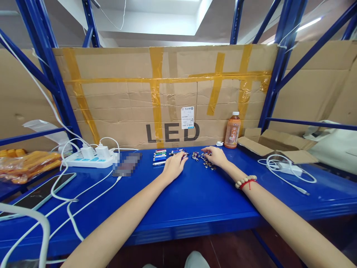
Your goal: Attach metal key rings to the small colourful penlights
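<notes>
My left hand [174, 166] rests on the blue shelf, its fingers curled and pinched around something small that I cannot make out. Beside it lies a row of slim, pen-like metal pieces [160, 158] in several colours. A few more dark blue slim pieces [175, 151] lie just behind the hand. My right hand [216, 156] bends over a scatter of small shiny metal parts [208, 163], its thumb and fingers drawn together at the pile's edge. What sits between those fingertips is too small to tell. Another little cluster of shiny parts [195, 156] lies between the two hands.
A bottle of orange drink [232, 131] stands behind my right hand. An open carton [279, 143] and a coiled white cable [288, 169] are at right. On the left are a power strip [89, 160], trailing cables and a phone [39, 191]. Cardboard [128, 108] closes the back.
</notes>
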Demonstrator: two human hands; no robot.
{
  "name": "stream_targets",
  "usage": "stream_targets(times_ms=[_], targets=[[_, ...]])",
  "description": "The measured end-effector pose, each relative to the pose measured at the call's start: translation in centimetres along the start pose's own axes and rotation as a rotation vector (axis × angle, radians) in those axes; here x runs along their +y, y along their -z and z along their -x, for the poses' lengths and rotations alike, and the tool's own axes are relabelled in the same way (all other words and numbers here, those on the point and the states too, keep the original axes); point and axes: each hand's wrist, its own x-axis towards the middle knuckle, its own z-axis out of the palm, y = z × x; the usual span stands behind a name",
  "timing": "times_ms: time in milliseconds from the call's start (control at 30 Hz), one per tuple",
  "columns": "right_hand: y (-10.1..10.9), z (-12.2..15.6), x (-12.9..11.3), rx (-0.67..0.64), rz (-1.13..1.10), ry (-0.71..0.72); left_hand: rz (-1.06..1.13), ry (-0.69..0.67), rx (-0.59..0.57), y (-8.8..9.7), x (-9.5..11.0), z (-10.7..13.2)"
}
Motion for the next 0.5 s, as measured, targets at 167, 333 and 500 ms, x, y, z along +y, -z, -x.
stream_targets(times_ms=[167,333,500], targets=[[-0.63,0.04,-0.57,-0.123,0.063,0.163,-0.003,-0.009,-0.011,0.00,0.11,0.02],[-0.12,0.15,-0.69,-0.146,0.094,0.126,-0.006,-0.019,-0.009,-0.08,0.03,-0.04],[-0.37,-0.19,-0.40,0.020,-0.063,0.090,-0.016,-0.014,-0.008,-0.10,-0.04,-0.03]])
